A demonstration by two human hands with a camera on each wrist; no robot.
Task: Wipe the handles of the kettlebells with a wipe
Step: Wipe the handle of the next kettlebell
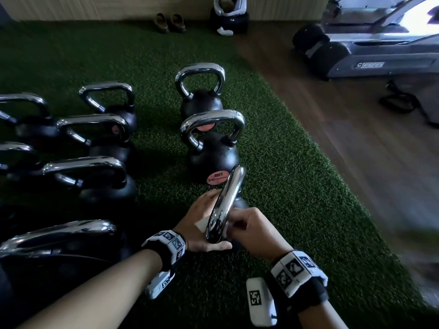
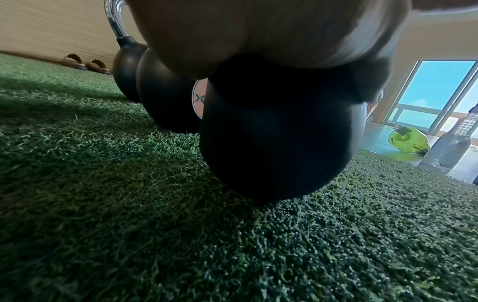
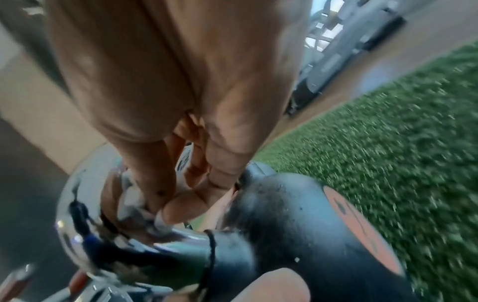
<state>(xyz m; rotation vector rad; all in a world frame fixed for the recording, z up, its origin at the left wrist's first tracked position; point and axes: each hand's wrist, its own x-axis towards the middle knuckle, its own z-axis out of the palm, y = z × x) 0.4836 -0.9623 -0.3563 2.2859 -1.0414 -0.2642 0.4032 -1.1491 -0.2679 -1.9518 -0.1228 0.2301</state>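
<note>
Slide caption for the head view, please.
Both hands work a white wipe around the nearest kettlebell's chrome handle on green turf.

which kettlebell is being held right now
The nearest kettlebell in the right-hand row: both hands are on its chrome handle, which points away from the camera; the others stand untouched.

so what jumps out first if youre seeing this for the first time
Both hands meet at a chrome kettlebell handle low in the middle of the head view: the left hand cradles it from beneath while the right hand pinches a white wipe against it. To the left and beyond, more black kettlebells with shiny handles stand in rows on the green turf.
</note>
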